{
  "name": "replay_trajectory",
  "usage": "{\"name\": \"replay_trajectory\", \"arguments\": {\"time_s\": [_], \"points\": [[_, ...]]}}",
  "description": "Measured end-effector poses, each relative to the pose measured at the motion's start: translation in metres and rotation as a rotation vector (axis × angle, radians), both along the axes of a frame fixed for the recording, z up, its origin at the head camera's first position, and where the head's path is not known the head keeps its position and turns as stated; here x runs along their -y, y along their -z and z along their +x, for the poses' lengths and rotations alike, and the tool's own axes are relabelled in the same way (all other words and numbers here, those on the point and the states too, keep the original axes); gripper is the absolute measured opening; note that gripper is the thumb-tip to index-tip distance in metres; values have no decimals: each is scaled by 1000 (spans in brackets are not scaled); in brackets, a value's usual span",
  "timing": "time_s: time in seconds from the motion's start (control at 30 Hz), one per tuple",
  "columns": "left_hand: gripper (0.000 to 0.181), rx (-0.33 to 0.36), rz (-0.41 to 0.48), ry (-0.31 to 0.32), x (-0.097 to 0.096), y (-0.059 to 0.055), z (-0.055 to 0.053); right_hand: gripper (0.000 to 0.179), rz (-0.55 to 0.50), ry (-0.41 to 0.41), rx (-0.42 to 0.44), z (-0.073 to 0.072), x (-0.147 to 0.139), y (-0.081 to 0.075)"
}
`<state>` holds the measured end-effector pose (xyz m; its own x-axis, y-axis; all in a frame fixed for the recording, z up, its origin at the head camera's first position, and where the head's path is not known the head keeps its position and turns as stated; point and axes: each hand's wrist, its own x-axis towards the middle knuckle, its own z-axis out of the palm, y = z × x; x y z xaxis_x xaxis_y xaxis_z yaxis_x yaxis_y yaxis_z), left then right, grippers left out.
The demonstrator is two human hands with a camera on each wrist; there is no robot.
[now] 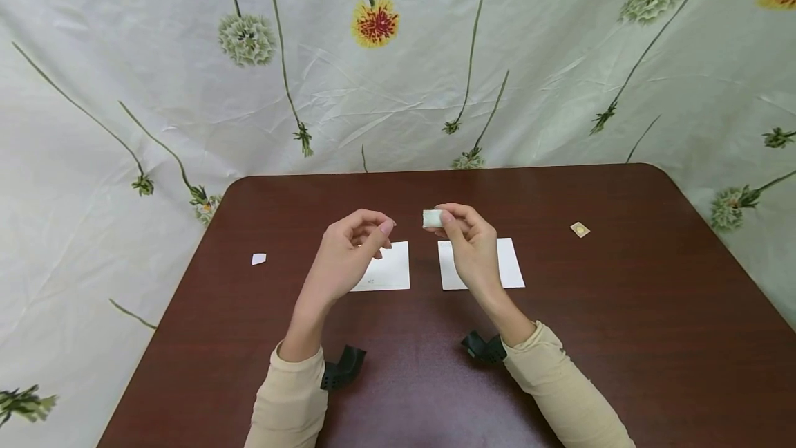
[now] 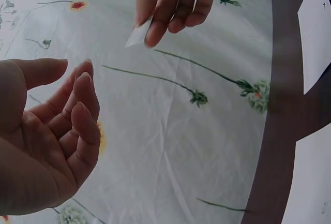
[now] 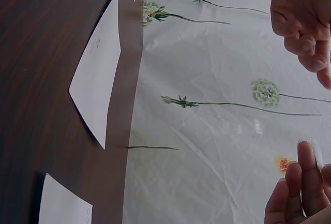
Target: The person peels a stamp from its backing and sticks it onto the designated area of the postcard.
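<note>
My right hand (image 1: 474,244) pinches a small pale, flat rectangular piece (image 1: 432,218) between thumb and fingers, raised above the table. In the left wrist view this thin white piece (image 2: 138,35) sticks out past the fingertips; its exact kind I cannot tell. My left hand (image 1: 351,251) hovers to the left of it, fingers loosely bent and thumb apart from them, with nothing held. Below the left hand lies a white paper sheet (image 1: 388,272), partly covered by that hand in the head view. A second white sheet (image 1: 510,265) lies under the right hand.
On the left of the brown table (image 1: 398,337) lies a small white scrap (image 1: 258,259). Toward the right is a small beige square (image 1: 580,229) with a round yellowish centre. A white cloth with printed flowers (image 1: 398,88) hangs behind the table's far edge.
</note>
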<state>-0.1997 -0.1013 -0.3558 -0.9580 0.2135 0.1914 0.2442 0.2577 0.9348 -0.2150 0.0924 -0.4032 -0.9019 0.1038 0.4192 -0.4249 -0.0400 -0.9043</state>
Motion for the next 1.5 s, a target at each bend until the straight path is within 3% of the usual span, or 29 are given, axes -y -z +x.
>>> {"name": "replay_trajectory", "arguments": {"time_s": [0.33,0.67,0.87,1.2,1.5], "points": [[20,24,12,110,-15,8,-1,16,74,13,-44,3,3,-2],[26,59,35,164,-20,12,-2,16,184,52,-88,9,4,-3],[27,66,57,146,-20,16,-6,14,279,88,-198,10,4,-2],[25,113,173,52,-23,20,-12,19,477,136,-542,4,7,6],[20,155,189,20,-24,23,-14,21,505,150,-646,3,9,10]]}}
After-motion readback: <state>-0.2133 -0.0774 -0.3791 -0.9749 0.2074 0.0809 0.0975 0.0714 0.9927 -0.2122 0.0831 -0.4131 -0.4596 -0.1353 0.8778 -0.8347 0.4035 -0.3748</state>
